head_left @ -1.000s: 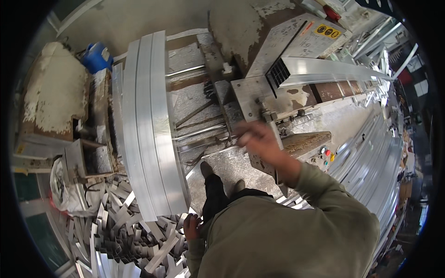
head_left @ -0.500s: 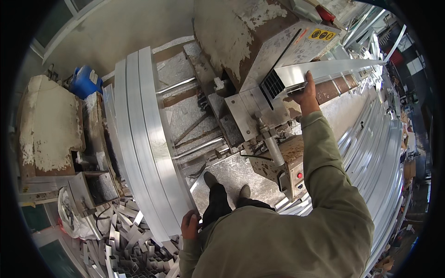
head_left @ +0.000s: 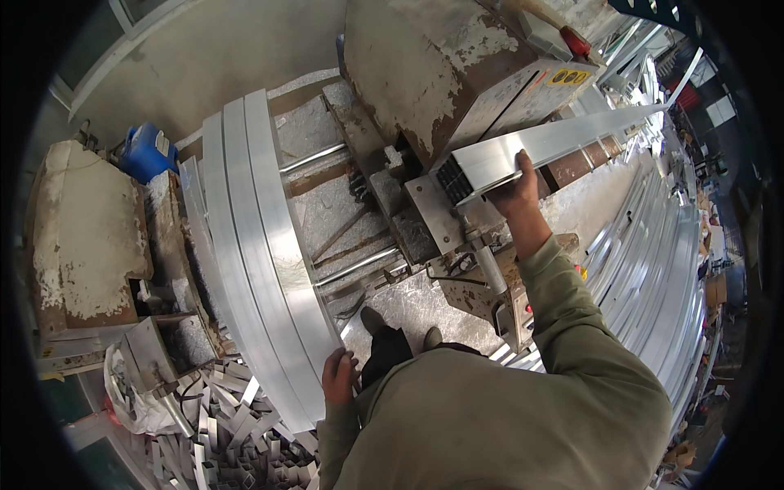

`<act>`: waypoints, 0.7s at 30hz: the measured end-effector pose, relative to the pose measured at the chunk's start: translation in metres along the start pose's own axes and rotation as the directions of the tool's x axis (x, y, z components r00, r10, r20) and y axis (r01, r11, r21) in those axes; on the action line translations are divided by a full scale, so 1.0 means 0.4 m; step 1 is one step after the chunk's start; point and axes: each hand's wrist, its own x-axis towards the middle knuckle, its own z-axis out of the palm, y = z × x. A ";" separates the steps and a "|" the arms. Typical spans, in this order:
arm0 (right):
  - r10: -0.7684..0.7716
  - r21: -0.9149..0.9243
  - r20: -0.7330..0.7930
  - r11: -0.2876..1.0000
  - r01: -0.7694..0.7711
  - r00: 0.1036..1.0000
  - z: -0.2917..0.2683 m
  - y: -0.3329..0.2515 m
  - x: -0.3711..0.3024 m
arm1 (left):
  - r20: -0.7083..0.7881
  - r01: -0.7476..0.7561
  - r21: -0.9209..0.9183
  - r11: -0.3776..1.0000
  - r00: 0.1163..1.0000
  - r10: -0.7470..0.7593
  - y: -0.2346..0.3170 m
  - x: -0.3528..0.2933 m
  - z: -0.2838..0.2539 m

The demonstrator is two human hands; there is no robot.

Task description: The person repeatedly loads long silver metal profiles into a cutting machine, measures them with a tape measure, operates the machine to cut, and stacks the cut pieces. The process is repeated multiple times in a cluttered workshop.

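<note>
The saw (head_left: pixel 457 73) fills the top. A long hollow profile (head_left: pixel 555 147) lies across it: probably stiff, light, slick, best gripped near its cut end. The right hand (head_left: pixel 516 192) clasps it there, lower than half a second ago. The left hand (head_left: pixel 337 376) rests, fingers curled, on stacked profiles (head_left: pixel 261 245), unchanged.

**Around the Saw Bench: Scrap, Stock and Worn Paint**

At eleven o'clock stands a big machine housing (head_left: pixel 441 73), its brown paint flaking to grey, with a red knob (head_left: pixel 574 41) at one o'clock. A blue container (head_left: pixel 147 151) sits at ten o'clock, just above a chipped, cream-coloured block (head_left: pixel 86 229). At seven o'clock lies a heap of short metal offcuts (head_left: pixel 220 425). Long stacked metal lengths (head_left: pixel 661 269) run down the three o'clock side.
</note>
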 end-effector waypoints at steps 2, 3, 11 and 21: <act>-0.018 -0.115 -0.034 0.993 0.014 0.999 0.022 0.075 -0.078 | 0.050 0.002 -0.006 1.000 0.999 -0.002 0.023 0.027 0.016; -0.008 -0.141 -0.020 0.990 0.005 1.000 0.062 0.111 -0.138 | 0.061 -0.011 -0.005 1.000 0.998 0.011 0.047 0.029 0.042; 0.240 -0.341 0.080 0.919 -0.200 0.967 0.214 0.435 -0.314 | 0.158 -0.022 -0.001 1.000 0.987 0.022 0.070 0.072 0.109; 0.643 -0.413 0.139 0.729 -0.546 0.753 0.237 0.776 -0.449 | 0.126 0.005 0.044 0.999 0.992 -0.010 0.028 0.075 0.071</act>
